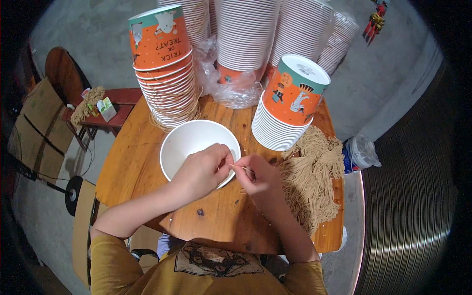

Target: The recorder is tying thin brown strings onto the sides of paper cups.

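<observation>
A white paper bucket stands mouth up on the wooden table in front of me. My left hand is over its right side, thumb and fingertips pinched on a thin tan cord. My right hand pinches the same cord just beyond the bucket's right rim, and the two hands' fingertips nearly meet. A short bit of cord shows at the right fingers; the rest of it is hidden. Right of my right hand lies a big loose heap of tan cord.
Behind the bucket, an upside-down stack of orange and green buckets has cords hanging round it. Another upturned stack stands at right. Tall bucket stacks and crumpled clear plastic fill the back. A red bench stands left.
</observation>
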A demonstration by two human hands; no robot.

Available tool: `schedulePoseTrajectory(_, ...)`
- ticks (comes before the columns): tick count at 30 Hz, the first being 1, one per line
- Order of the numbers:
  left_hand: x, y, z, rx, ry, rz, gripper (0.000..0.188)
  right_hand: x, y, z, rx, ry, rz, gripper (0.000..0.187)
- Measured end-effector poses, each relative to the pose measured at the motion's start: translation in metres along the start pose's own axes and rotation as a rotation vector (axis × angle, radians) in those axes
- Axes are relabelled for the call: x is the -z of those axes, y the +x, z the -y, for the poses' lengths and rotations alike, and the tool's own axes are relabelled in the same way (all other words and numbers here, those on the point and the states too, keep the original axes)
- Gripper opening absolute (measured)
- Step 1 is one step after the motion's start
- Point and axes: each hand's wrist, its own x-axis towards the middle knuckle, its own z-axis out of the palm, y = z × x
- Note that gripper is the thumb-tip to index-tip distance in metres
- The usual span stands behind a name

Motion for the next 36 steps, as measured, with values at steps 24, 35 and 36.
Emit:
schedulePoseTrajectory(24,-0.007,0.007,0.017,0.016,-0.532,0.134,0.028,-0.007,-0.003,-0.005,-0.081,0.158,-0.092,0.007)
schedulePoseTrajectory(35,-0.008,0.01,0.017,0.058,-0.651,0.137,0.03,0.006,0.001,-0.011,0.278,-0.214,-0.102,0.016)
schedulePoseTrajectory(36,-0.008,0.01,0.017,0.075,-0.67,0.143,0.031,0.009,0.002,-0.011,0.278,-0.215,-0.101,0.016)
